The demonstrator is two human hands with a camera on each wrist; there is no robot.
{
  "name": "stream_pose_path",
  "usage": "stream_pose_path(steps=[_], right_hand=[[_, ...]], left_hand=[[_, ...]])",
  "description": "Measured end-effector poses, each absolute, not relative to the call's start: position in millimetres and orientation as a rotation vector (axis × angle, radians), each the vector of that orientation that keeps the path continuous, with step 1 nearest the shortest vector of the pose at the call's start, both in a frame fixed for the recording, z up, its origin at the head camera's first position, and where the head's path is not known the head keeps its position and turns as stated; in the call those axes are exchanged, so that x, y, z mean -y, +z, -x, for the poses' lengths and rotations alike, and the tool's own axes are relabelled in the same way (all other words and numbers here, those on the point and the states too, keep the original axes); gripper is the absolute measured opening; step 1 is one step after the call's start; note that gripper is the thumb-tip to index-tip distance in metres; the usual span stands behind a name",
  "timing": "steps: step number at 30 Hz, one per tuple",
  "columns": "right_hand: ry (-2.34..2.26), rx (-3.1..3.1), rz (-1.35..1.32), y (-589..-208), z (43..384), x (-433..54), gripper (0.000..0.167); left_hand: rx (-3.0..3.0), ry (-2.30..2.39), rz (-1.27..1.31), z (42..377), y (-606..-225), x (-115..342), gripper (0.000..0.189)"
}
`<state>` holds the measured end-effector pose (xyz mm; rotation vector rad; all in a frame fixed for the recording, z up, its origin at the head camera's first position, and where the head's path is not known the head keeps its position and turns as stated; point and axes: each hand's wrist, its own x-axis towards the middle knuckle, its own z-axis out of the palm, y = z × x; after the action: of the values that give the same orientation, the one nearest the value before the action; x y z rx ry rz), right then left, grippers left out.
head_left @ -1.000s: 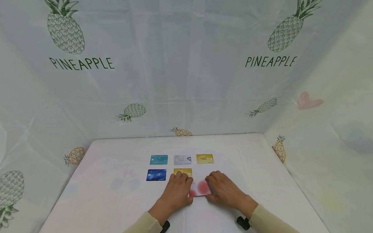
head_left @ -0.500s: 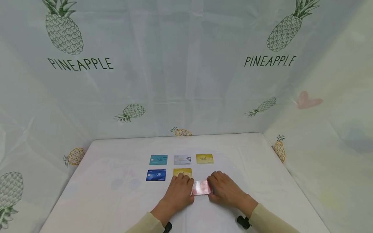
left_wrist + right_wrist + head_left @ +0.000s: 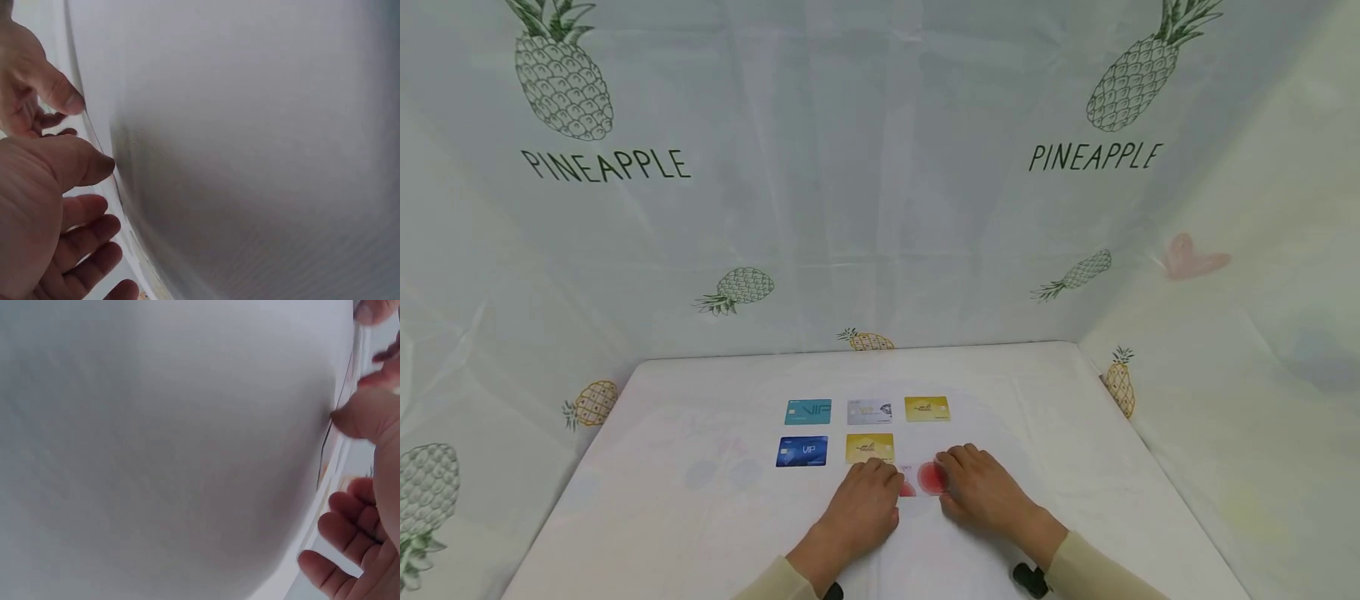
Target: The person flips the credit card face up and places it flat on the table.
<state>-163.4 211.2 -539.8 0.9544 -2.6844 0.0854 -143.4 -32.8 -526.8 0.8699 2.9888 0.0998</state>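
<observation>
A white card with pink-red circles (image 3: 908, 482), a bank or membership card in look, lies flat or nearly flat on the white table between the hands in the head view. The left hand (image 3: 863, 502) holds its left end, covering part of it. At its right end the right hand (image 3: 983, 490) grips, fingers over the far side and thumb at the near edge. Both wrist views show mostly table cover; the left thumb (image 3: 94, 167) and right thumb (image 3: 356, 415) sit at a thin edge there. Just beyond the left fingers lies a yellow card (image 3: 870, 447).
A blue VIP card (image 3: 802, 451) lies to the left. Behind, a teal VIP card (image 3: 808, 412), a silver card (image 3: 869, 412) and another yellow card (image 3: 927, 408) form a row. Pineapple-printed sheeting (image 3: 880, 208) encloses the white table (image 3: 700, 533).
The pink-red card has shifted slightly right and away, and its shiny glare is gone. The left hand has moved a little nearer, uncovering more of the yellow card.
</observation>
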Motion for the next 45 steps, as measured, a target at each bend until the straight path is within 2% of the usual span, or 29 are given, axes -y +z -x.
stream_pose_path(steps=[6,15,27,45], right_hand=[[0.02,2.638,-1.021,-535.8,141.2,-203.4,0.052],[-0.156,2.718,-1.062,-536.1,123.5,-203.6,0.054],[-0.133,2.794,-0.98,-535.1,137.3,-213.5,0.055],[-0.061,2.923,-0.891,-535.8,161.1,-213.5,0.058]], left_hand=[[-2.866,0.025,-0.996,132.3,-524.0,29.6,0.052],[-2.758,0.057,-0.982,124.4,-525.4,20.5,0.065],[-2.825,-0.009,-1.028,144.3,-526.4,2.7,0.071],[-2.823,0.021,-0.934,169.6,-531.3,-6.1,0.075]])
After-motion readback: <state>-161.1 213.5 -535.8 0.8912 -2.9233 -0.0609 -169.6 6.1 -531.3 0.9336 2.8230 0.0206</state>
